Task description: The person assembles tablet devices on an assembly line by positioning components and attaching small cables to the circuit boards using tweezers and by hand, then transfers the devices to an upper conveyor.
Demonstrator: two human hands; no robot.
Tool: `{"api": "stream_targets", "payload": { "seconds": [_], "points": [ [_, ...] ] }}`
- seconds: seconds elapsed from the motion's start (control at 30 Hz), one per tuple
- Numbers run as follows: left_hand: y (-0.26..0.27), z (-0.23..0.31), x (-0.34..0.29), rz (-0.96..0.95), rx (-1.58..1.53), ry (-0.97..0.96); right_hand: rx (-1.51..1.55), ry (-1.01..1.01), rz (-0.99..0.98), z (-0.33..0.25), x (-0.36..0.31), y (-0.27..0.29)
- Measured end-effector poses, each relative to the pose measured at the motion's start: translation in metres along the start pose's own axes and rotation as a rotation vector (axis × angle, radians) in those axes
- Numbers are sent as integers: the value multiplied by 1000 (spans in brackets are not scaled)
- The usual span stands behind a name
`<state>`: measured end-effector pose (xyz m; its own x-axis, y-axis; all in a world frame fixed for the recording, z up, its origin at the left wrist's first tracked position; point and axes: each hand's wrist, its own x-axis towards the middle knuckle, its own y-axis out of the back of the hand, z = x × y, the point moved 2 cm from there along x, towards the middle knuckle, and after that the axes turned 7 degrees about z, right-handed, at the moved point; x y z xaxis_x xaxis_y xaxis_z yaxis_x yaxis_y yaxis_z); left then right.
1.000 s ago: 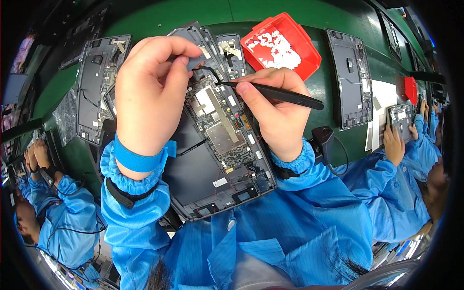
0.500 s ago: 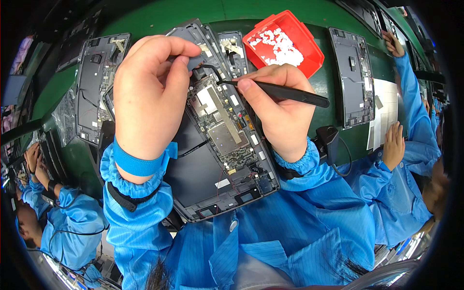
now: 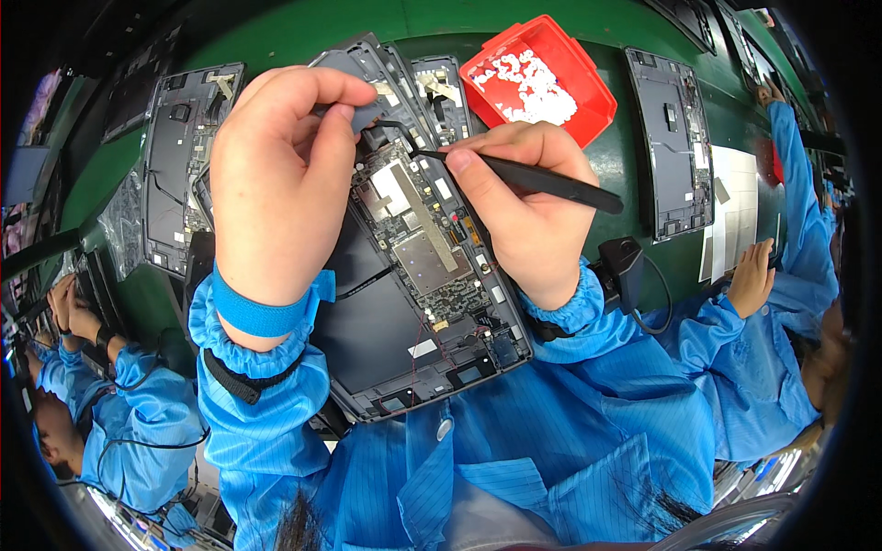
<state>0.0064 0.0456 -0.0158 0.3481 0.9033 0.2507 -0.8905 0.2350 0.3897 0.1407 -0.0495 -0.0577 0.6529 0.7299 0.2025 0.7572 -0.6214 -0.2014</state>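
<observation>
A dark grey tablet housing [image 3: 367, 326] with an exposed circuit board [image 3: 424, 266] lies tilted in front of me. My right hand [image 3: 537, 207] grips black tweezers [image 3: 570, 186], their tips pointing left over the board's upper end. Those tips meet a short black cable [image 3: 402, 130] that curves toward my left hand [image 3: 285, 174]. The left thumb and forefinger are closed close together beside the cable's other end. Whatever sits between them is mostly hidden by the hand. A blue band circles my left wrist.
A red bin [image 3: 588, 87] of small white pieces stands beyond my right hand. More opened housings lie at left [image 3: 170, 197] and right [image 3: 669, 138], others behind my hands. A black device [image 3: 621, 262] with a cord sits by my right wrist. Co-workers in blue flank me.
Both my hands have shifted very slightly left, with the tweezers still at the black cable. The co-worker on the right has moved a hand over the papers.
</observation>
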Motion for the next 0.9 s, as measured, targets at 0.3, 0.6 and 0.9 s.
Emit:
{"api": "stream_targets", "payload": {
  "seconds": [0.3,0.6,0.9],
  "points": [
    [1,6,-2,-83,222,-65,-87,288,-47,0,-5,-3],
    [-4,3,-2,-111,327,-73,-133,418,-87,-1,-2,-2],
    [-1,8,0,-60,492,-258,-111,331,-70,0,-4,3]
  ]
}}
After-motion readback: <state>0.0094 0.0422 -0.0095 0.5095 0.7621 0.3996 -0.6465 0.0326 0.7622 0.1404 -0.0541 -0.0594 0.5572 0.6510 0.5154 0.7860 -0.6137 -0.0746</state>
